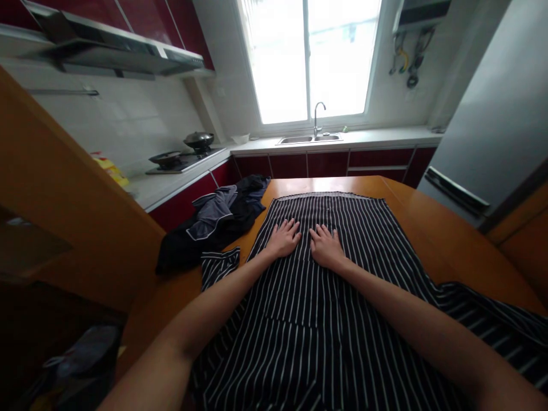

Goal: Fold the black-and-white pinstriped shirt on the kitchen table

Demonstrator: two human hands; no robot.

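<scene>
A black shirt with white stripes (295,291) lies spread on a wooden table, its hem toward the far side. My left hand (283,238) rests flat on the cloth, fingers stretched out and slightly spread. Just to its right, my right hand (326,245) also presses flat on the stripes, fingers apart. Neither hand grips anything. One striped sleeve reaches out over the right side of the table, and a striped cuff (219,266) shows at the left. The collar end runs down toward me and is partly out of view.
Dark crumpled clothes (214,214) lie on the table's left side. Beyond the wooden table (411,214) are a counter with a sink (295,140), a stove with a lidded pan (199,140), and a window. A fridge (483,114) stands at the right, an orange-brown wooden panel (64,188) at the left.
</scene>
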